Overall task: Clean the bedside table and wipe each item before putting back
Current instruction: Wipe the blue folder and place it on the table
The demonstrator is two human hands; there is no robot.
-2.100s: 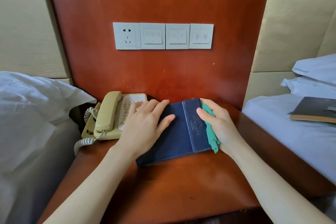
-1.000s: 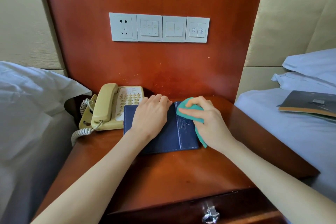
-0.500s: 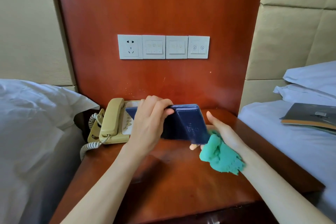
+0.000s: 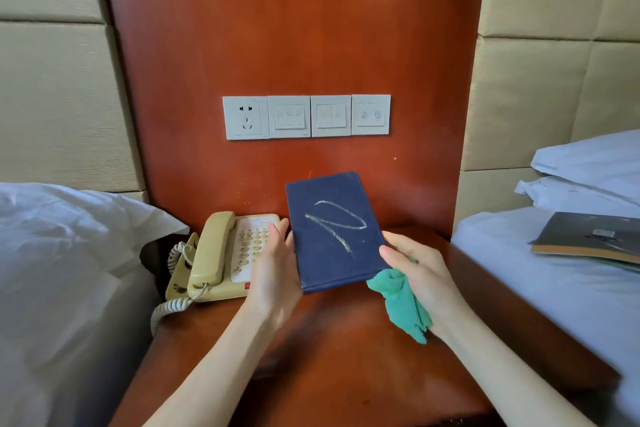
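Blue folder held up over bedside table [image 4: 346,374], both hands on it.
Folder [image 4: 332,232] tilted, pale scribble mark on facing cover, just right of beige phone [image 4: 225,256]. L hand [image 4: 277,270] grips left edge; R hand [image 4: 419,274] pinches right edge w/ thumb, green cloth [image 4: 401,305] bunched in same hand.

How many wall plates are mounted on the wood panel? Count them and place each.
4, in one row on the wood panel above the phone: socket plate leftmost, three-switch plate next, two-switch plate third, rightmost plate. None appears hidden.
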